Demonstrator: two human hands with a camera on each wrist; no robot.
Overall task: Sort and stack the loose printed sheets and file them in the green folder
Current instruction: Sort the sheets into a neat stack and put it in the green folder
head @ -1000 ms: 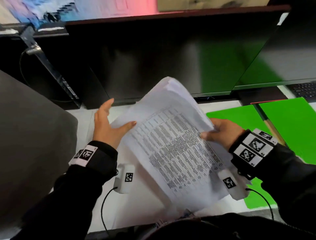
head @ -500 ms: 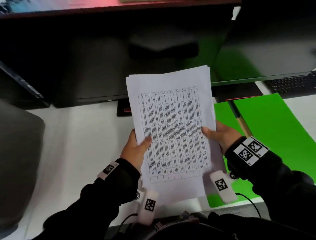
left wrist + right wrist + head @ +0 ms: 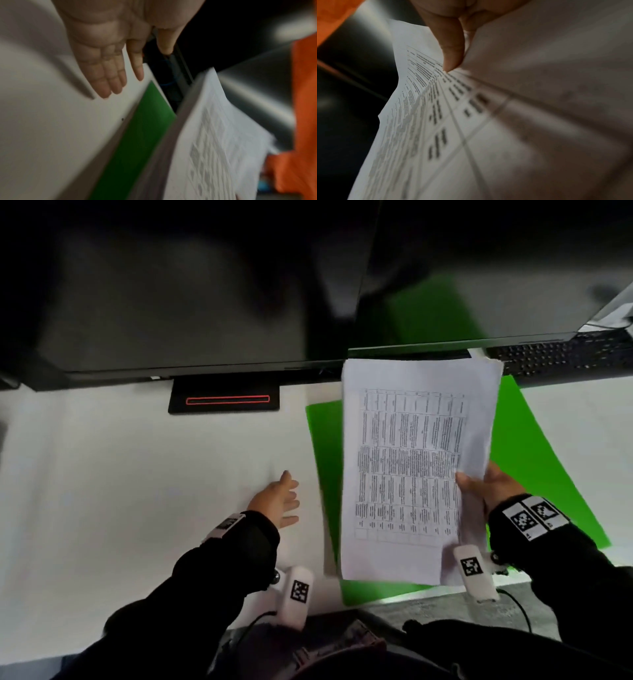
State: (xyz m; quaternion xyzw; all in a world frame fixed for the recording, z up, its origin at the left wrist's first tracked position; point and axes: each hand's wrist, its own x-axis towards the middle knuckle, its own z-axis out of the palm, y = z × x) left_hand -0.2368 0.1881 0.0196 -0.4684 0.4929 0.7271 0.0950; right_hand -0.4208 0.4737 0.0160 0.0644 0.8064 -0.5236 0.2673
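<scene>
Only right wrist view shows thumb pinching sheets

The sheets are white with a black printed grid of small text. The folder is bright green. The worktop is white. Both sleeves are black, with black-and-white square-patterned tags.

One stack of printed sheets, one green folder, two hands, two dark monitors and one keyboard.
</scene>
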